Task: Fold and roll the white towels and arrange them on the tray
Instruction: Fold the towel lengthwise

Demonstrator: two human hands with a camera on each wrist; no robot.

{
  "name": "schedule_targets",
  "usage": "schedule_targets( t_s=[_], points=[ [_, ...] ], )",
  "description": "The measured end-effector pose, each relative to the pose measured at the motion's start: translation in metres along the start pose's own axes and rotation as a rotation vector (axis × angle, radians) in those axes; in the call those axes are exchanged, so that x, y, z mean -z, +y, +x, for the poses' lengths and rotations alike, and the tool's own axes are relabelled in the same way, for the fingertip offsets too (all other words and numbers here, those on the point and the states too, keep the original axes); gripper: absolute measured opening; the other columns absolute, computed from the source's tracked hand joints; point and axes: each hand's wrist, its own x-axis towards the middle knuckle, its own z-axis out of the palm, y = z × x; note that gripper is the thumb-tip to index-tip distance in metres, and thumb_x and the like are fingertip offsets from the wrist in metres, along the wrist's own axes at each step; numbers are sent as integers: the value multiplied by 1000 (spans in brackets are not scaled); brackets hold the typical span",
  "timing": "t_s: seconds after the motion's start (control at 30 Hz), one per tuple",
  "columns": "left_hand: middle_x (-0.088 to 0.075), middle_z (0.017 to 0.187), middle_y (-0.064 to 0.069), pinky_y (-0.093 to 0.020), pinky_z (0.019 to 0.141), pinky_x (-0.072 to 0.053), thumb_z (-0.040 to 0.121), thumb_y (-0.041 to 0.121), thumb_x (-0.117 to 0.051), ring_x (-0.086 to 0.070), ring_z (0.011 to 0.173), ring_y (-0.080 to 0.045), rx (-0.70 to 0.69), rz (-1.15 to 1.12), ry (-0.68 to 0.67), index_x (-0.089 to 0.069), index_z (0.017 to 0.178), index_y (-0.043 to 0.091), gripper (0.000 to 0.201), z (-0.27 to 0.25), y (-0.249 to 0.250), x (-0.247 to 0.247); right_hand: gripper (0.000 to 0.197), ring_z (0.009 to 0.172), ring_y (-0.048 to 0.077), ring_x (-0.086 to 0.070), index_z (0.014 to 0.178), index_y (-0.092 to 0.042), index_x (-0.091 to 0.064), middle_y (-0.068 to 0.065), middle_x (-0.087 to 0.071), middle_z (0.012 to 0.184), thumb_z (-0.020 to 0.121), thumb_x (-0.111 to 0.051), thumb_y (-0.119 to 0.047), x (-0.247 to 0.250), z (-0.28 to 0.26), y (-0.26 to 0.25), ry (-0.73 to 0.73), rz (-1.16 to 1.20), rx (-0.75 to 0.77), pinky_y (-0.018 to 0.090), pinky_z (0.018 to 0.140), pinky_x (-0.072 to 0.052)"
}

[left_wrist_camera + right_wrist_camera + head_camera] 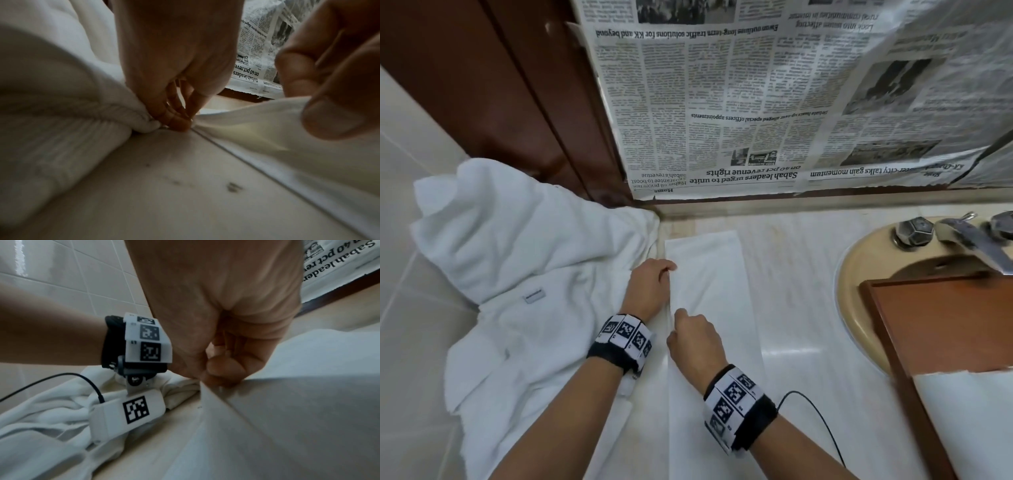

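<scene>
A thin white towel (714, 301), folded into a long narrow strip, lies lengthwise on the marble counter (798, 291). My left hand (668, 271) sits at the strip's left edge about halfway up, fingers curled, fingertips (177, 124) pinching that edge down at the counter. Just nearer to me, my right hand (678, 317) pinches the same left edge and holds it slightly raised; the pinch (216, 377) on the towel (298, 402) shows in the right wrist view. The wooden tray (928, 322) rests over the sink at the right, with a white towel (972, 418) on its near end.
A heap of thick white towels (524, 267) fills the counter to the left, touching my left wrist. The beige sink (856, 270) and chrome faucet (972, 241) are at the right. Newspaper (756, 102) covers the wall behind. A black cable (822, 421) trails from my right wristband.
</scene>
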Motion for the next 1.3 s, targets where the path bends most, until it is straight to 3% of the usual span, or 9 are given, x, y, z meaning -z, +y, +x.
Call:
schedule_targets(
  t_s=[0.23,0.4,0.47,0.6,0.73,0.87,1.03,1.13,1.3],
  points=[
    [-59,104,-6,-37,94,-48,90,15,-64,-56,93,-19,53,70,-63,-64,123,11,33,2,-1,-2,15,82,20,-63,94,-13,-66,5,-70,90,93,-57,-26,16,5,31,20,280,180,38,76,-53],
    [-45,138,-15,-33,105,-35,97,10,-54,-48,124,-31,16,165,-37,-49,140,3,44,-6,-1,-12,36,111,31,-57,121,-7,-62,10,-63,121,97,-43,-27,46,40,85,347,-48,194,44,90,-49],
    [-38,151,-17,-36,114,-27,100,13,-49,-39,135,-35,-65,213,-13,-46,143,2,45,-3,5,-21,57,130,33,-49,137,-6,-52,13,-52,142,97,-28,-38,44,56,93,298,-164,203,48,101,-45],
    [-6,167,1,-46,123,-10,107,33,-23,-5,154,-25,-79,462,-133,-16,159,21,53,9,13,-44,72,152,18,4,159,-23,-2,-8,4,165,93,4,-52,30,87,87,52,-337,226,46,122,-5],
    [11,166,14,-43,122,-4,106,47,-16,8,153,-22,-17,566,-191,2,159,30,58,23,-1,-40,60,150,12,16,157,-28,10,-13,18,161,103,-5,-52,35,102,107,68,-351,145,47,122,4],
    [3,167,10,-44,122,-9,103,48,-13,-4,154,-27,-8,512,-162,-10,160,25,61,16,-2,-34,59,150,16,16,157,-27,11,-14,20,161,105,-7,-48,49,92,127,82,-302,-2,46,121,8],
    [14,165,17,-52,121,-3,86,58,14,10,153,-22,-53,527,-273,1,158,40,75,-50,15,-44,59,151,15,5,158,-24,-7,-11,4,163,104,-14,-46,9,36,116,169,-297,225,43,120,6],
    [8,165,17,-55,120,-6,92,59,7,2,154,-26,-27,571,-273,-2,157,43,68,-65,6,-47,58,152,18,-4,158,-23,-15,-8,-9,164,105,-17,-48,-15,17,117,132,-342,239,46,119,-1],
    [0,165,19,-52,120,-15,95,60,1,-7,154,-28,28,578,-213,-8,157,43,66,-59,-7,-39,58,149,14,16,157,-31,8,-17,17,160,104,-8,-51,3,17,137,124,-309,110,48,121,7]
  ],
)
